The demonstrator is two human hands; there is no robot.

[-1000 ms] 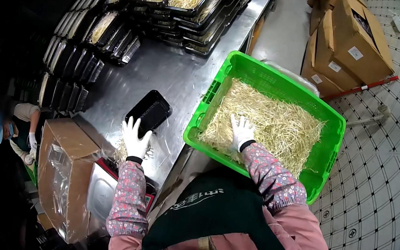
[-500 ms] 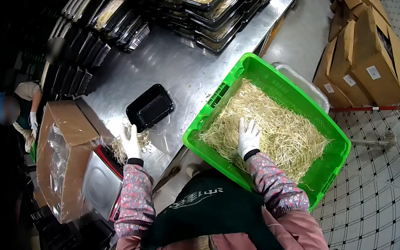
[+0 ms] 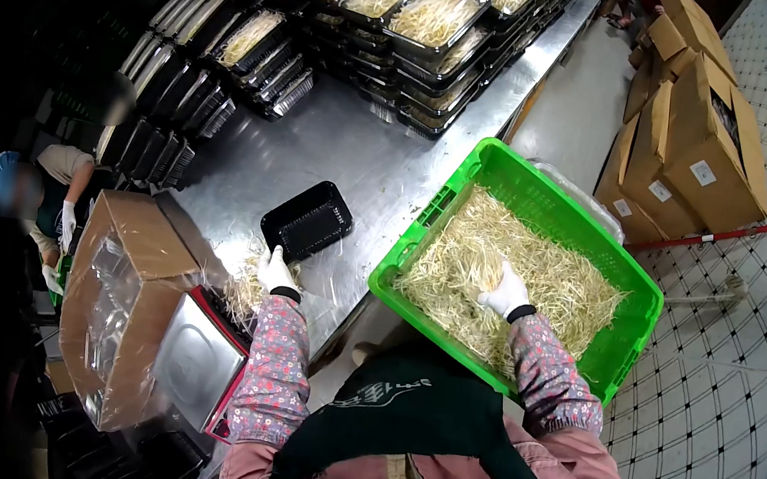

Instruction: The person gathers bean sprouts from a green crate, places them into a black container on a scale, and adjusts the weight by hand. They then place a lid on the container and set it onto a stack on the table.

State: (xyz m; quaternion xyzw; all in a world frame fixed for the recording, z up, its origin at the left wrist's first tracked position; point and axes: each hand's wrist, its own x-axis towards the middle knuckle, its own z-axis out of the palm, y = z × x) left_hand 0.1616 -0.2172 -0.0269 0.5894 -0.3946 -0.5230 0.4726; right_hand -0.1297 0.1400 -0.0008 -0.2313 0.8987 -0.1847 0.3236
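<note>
Inside the green crate (image 3: 506, 374), my gloved right hand (image 3: 506, 291) is closed around a bunch of bean sprouts (image 3: 480, 269). More sprouts fill most of the crate. On the steel table, my gloved left hand (image 3: 276, 271) is at the near corner of a black plastic tray (image 3: 306, 220), its fingers closed at the tray's edge. The inside of this tray shows no sprouts. A small heap of loose sprouts (image 3: 244, 295) lies beside and partly behind my left hand.
Stacked trays of sprouts (image 3: 435, 16) cover the far part of the table (image 3: 373, 166). An open cardboard box (image 3: 148, 249) with clear plastic and a scale (image 3: 197, 355) are at the left. Cardboard boxes (image 3: 711, 146) stand right. A co-worker (image 3: 49, 198) is at far left.
My right hand has gone from lying spread on the sprouts to gripping a bunch. My left hand has moved from the loose heap up to the tray's edge. The view has shifted slightly.
</note>
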